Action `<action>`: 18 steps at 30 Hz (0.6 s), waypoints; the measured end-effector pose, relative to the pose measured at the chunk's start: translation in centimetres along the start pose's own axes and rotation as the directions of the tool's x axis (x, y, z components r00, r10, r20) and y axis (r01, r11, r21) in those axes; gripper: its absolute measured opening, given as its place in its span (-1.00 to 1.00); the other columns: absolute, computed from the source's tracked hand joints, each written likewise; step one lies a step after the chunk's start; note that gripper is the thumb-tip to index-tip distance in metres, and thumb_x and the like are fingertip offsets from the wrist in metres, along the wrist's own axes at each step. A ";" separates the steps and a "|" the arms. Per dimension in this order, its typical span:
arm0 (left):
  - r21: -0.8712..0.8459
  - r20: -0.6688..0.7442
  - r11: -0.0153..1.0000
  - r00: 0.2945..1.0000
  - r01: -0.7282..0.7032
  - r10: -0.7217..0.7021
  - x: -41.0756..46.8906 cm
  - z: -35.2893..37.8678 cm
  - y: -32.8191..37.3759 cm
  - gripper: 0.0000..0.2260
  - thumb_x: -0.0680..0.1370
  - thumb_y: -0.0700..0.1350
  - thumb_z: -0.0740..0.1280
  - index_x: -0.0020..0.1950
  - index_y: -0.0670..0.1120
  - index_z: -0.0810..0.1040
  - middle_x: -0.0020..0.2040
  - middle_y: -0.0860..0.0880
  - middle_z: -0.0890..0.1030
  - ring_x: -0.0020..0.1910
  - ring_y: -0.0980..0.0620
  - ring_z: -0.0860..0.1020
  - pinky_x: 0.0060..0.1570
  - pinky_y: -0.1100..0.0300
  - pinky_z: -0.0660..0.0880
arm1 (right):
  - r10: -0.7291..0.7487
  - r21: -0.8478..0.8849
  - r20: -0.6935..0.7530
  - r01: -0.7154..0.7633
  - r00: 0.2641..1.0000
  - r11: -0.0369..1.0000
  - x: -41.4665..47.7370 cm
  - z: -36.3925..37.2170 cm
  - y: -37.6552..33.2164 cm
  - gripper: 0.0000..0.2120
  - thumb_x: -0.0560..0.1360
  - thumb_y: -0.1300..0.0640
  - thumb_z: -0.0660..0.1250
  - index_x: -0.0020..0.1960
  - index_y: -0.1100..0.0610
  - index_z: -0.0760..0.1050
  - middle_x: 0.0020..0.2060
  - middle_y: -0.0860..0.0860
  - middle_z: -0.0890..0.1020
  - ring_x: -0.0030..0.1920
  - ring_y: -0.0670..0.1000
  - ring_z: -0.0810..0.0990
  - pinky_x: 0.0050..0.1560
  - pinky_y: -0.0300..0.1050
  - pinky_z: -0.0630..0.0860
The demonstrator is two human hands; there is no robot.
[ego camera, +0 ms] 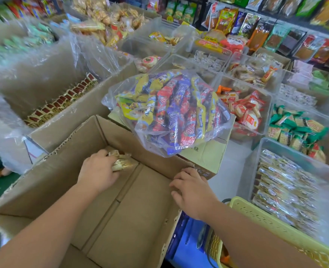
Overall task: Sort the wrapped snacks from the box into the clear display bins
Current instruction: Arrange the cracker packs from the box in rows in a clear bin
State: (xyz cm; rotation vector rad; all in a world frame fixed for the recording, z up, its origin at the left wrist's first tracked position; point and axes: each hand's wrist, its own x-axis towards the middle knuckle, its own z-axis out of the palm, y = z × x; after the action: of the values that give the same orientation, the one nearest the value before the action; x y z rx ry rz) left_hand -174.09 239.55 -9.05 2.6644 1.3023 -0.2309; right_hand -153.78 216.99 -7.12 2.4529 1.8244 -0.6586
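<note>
Head view, close above box (130, 209)

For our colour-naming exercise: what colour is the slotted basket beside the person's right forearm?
The basket is pale yellow, clearest in the head view.

The left hand (98, 169) covers part of the wrapped snacks (124, 163), and the box (132, 219) runs off the bottom edge
</note>
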 end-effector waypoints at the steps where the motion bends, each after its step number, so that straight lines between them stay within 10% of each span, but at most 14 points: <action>1: -0.185 -0.018 0.982 0.999 0.046 -0.050 -1.4 -0.8 0.7 -0.72 0.46 0.11 0.49 0.04 -0.04 0.67 0.01 -0.03 0.53 0.06 -0.12 0.56 0.03 0.03 0.50 | -0.004 0.019 0.010 0.004 1.000 1.000 -0.1 -0.3 0.0 -0.61 0.62 -0.21 0.10 0.39 -0.16 0.44 0.36 -0.21 0.41 0.49 -0.02 0.13 0.40 0.10 0.23; 3: -0.583 -0.012 0.804 0.989 0.115 -0.149 -4.5 -2.6 2.3 -0.82 0.43 0.02 0.57 -0.04 -0.01 0.70 -0.07 0.04 0.64 -0.02 -0.04 0.61 -0.07 0.09 0.49 | -0.013 0.091 -0.003 0.013 1.000 0.996 -0.5 -0.9 -0.4 -0.54 0.61 -0.25 0.15 0.47 -0.18 0.33 0.43 -0.21 0.35 0.53 -0.04 0.08 0.50 0.14 0.06; 5: -0.895 0.116 0.407 0.976 0.183 -0.184 -7.5 -4.4 4.5 -0.81 0.43 -0.09 0.60 0.02 0.00 0.73 -0.08 0.03 0.75 -0.05 0.00 0.71 -0.10 0.13 0.55 | -0.017 0.215 -0.094 0.037 0.995 0.976 -1.5 -1.8 -1.0 -0.46 0.58 -0.26 0.22 0.52 -0.18 0.25 0.46 -0.20 0.32 0.55 -0.07 0.07 0.54 0.13 0.00; 9: -0.911 0.304 -0.306 0.952 0.277 -0.043 -12.2 -5.9 9.4 -0.61 0.40 -0.10 0.51 0.20 -0.16 0.65 0.13 -0.24 0.71 0.10 -0.30 0.67 0.11 -0.14 0.55 | -0.041 0.557 -0.211 0.155 0.977 0.816 -5.5 -3.9 -0.9 -0.26 0.46 -0.28 0.38 0.54 -0.33 0.11 0.42 -0.42 0.26 0.46 -0.29 0.19 0.45 -0.17 0.22; 16: -0.758 0.414 -0.499 0.901 0.420 0.129 -16.2 -6.4 19.2 -0.67 0.45 -0.08 0.44 0.14 -0.23 0.70 0.09 -0.28 0.70 -0.19 -0.18 0.72 -0.37 0.07 0.64 | 0.063 0.913 -0.222 0.184 0.973 0.363 -15.0 -4.9 4.2 -0.37 0.46 -0.24 0.46 0.43 -0.48 0.23 0.13 -0.44 0.53 0.19 -0.23 0.58 0.03 -0.40 0.52; 18: -0.738 0.450 -0.497 0.882 0.457 0.144 -17.0 -5.9 22.2 -0.61 0.45 -0.09 0.42 0.23 -0.24 0.62 0.11 -0.31 0.69 -0.17 -0.21 0.72 -0.36 0.04 0.64 | 0.123 0.926 -0.213 0.159 0.969 0.342 -17.3 -4.3 6.2 -0.43 0.47 -0.19 0.47 0.41 -0.40 0.34 0.14 -0.11 0.58 0.16 -0.03 0.61 0.05 -0.23 0.59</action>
State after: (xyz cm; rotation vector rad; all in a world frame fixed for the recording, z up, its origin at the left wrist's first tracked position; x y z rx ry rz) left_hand -166.48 214.41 2.08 0.5486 0.8491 0.3403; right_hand -150.72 200.35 1.21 3.2595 1.7875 -2.0209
